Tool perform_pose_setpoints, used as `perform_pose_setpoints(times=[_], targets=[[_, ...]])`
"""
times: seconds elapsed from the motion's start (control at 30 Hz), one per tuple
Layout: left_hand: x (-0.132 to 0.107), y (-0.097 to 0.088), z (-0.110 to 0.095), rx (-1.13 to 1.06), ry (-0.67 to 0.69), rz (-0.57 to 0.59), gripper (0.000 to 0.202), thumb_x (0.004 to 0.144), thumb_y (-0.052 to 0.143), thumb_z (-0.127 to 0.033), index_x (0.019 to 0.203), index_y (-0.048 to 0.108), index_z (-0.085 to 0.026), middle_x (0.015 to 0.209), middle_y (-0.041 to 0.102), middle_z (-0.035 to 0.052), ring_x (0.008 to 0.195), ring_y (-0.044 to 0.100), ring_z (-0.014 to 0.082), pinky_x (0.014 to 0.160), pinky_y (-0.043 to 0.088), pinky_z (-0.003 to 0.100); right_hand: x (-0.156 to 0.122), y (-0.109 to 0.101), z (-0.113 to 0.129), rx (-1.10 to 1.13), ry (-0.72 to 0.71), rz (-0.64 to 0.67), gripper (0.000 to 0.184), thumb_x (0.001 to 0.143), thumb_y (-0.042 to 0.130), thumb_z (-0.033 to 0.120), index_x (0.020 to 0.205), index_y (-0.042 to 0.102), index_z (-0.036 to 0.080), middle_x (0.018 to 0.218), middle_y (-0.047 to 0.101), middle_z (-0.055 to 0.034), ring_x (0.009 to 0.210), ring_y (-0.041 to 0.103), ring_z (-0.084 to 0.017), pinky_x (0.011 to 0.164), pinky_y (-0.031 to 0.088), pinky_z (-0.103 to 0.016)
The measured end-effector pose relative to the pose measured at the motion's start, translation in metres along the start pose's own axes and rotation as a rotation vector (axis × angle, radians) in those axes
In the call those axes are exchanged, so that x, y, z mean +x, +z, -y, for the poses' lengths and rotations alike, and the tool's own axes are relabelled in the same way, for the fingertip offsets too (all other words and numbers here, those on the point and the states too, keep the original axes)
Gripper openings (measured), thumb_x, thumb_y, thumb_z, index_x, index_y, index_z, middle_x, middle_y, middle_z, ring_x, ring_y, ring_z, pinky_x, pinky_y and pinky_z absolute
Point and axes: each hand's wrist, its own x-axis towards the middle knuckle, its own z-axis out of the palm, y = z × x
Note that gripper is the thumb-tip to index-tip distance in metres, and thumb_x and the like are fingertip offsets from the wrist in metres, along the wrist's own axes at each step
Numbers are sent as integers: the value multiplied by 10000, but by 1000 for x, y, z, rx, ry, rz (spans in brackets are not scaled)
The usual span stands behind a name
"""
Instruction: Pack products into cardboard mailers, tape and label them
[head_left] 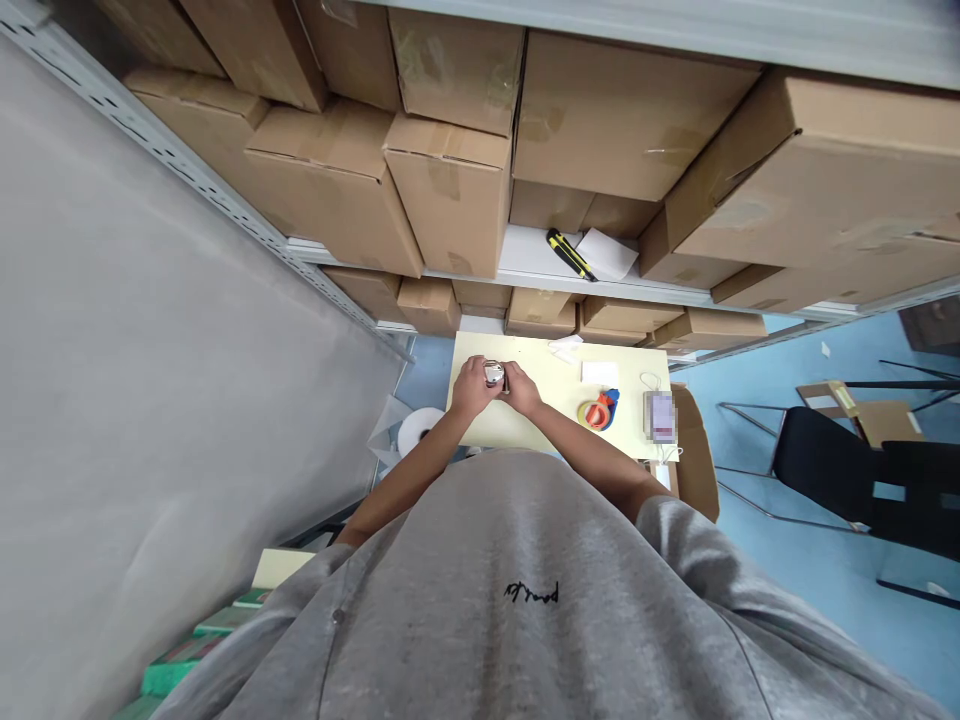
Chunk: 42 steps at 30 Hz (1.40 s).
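Observation:
Over the left part of a pale yellow table (517,432), my hands are close together around a small, shiny, round silver object (493,373). My left hand (470,388) curls around its left side. My right hand (522,388) is closed at its right side, where a narrow dark edge shows by the fingers. What the object is exactly, I cannot make out. To the right of my hands lie a roll of tape in an orange and blue dispenser (598,411) and a white rectangular piece (600,373).
Cardboard boxes (450,190) fill the shelves ahead. A yellow and black utility knife (570,254) lies on one shelf. A blurred-out device (661,417) with a cable sits at the table's right. Black chairs (821,465) stand farther right, a grey wall (172,330) on the left.

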Motion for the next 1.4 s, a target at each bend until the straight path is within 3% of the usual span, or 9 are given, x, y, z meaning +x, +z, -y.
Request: perform_pose_setpoints(times=[0.1, 0.23, 0.43, 0.63, 0.8, 0.93, 1.1, 1.23, 1.4], targets=[[-1, -17, -3, -310, -130, -91, 538, 827, 804, -399, 1315, 632, -250, 1214, 730, 104, 1151, 686, 313, 1027, 520, 413, 4, -4, -2, 36, 2, -17, 740, 783, 865, 376, 1440, 555, 235, 1364, 579, -105, 1214, 611, -288, 997, 543, -408], [5, -38, 0, -742, -163, -358, 583, 820, 824, -523, 1308, 648, -257, 1289, 702, 101, 1240, 658, 275, 1067, 499, 363, 9, -6, -8, 87, 23, -36, 864, 718, 900, 386, 1479, 510, 260, 1396, 555, -102, 1235, 606, -291, 1035, 531, -421], [27, -53, 15, -1078, -307, -610, 631, 807, 776, -702, 1202, 616, -236, 1123, 683, 76, 1060, 690, 192, 873, 567, 284, 16, -1, -18, 251, 156, -141, 809, 716, 835, 469, 1395, 472, 220, 1303, 625, -110, 1135, 638, -292, 1009, 556, -472], [31, -54, 6, -1196, -326, -435, 715, 880, 560, -853, 1213, 666, -230, 1087, 752, 97, 979, 737, 215, 827, 597, 332, 38, -1, -23, 367, 209, -237, 852, 709, 820, 550, 1433, 534, 202, 1333, 653, -127, 1215, 631, -317, 1099, 530, -518], [26, -44, -1, -1268, -446, -256, 816, 862, 496, -917, 1172, 681, -186, 940, 772, 104, 812, 766, 235, 730, 602, 364, 49, -1, -35, 400, 382, -185, 1155, 646, 881, 552, 1623, 366, 214, 1252, 727, -119, 1125, 702, -333, 1032, 578, -542], [24, -36, 1, -1271, -453, -203, 773, 852, 541, -901, 1131, 687, -194, 939, 774, 94, 775, 756, 214, 711, 600, 346, 50, 2, -42, 360, 338, -226, 1256, 678, 840, 657, 1675, 256, 164, 1417, 651, -197, 1283, 651, -376, 1104, 531, -566], [25, -33, 0, -1293, -499, -118, 767, 828, 556, -916, 1044, 677, -190, 879, 756, 85, 755, 744, 210, 715, 606, 345, 45, 2, -39, 243, 384, -325, 1081, 832, 677, 685, 1647, 294, 87, 1628, 432, -271, 1548, 389, -406, 1242, 363, -622], [27, -30, -5, -1287, -475, -110, 703, 747, 744, -837, 1053, 647, -212, 810, 726, 35, 723, 736, 200, 703, 601, 335, 41, -6, -24, 206, 382, -388, 748, 971, 540, 552, 1590, 436, 144, 1720, 294, -219, 1637, 181, -371, 1310, 202, -645], [31, -22, -9, -1282, -444, -146, 667, 782, 740, -782, 1116, 664, -210, 870, 745, 49, 790, 751, 202, 762, 602, 344, 37, -13, 15, 400, 134, -312, 563, 1052, 438, 552, 1483, 592, 223, 1637, 466, -132, 1581, 347, -276, 1327, 251, -528]])
